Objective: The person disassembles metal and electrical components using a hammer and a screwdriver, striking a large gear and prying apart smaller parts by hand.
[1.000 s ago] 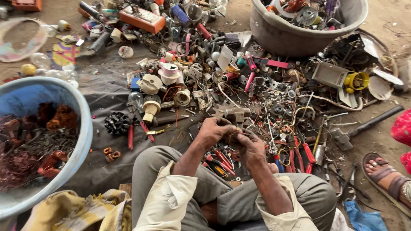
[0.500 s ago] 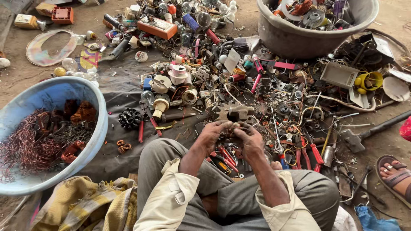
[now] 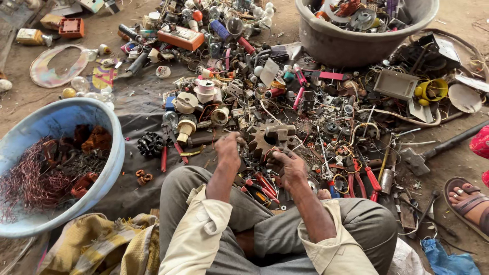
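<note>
I sit cross-legged before a heap of scrap. My left hand and my right hand are close together over my knees, fingers curled around a small dark metal part that is mostly hidden between them. Just beyond my hands lies a large toothed gear with a bracket. Red-handled pliers lie under my hands, near my shins.
A blue basin with copper wire and rusty parts stands at my left. A grey tub of scrap stands far right. Coils, bulbs, wires and tools cover the dark cloth. A hammer and another person's sandalled foot are at right.
The view has shifted down and to the right. My hands stay together on the small part, the right hand having dropped slightly lower.
</note>
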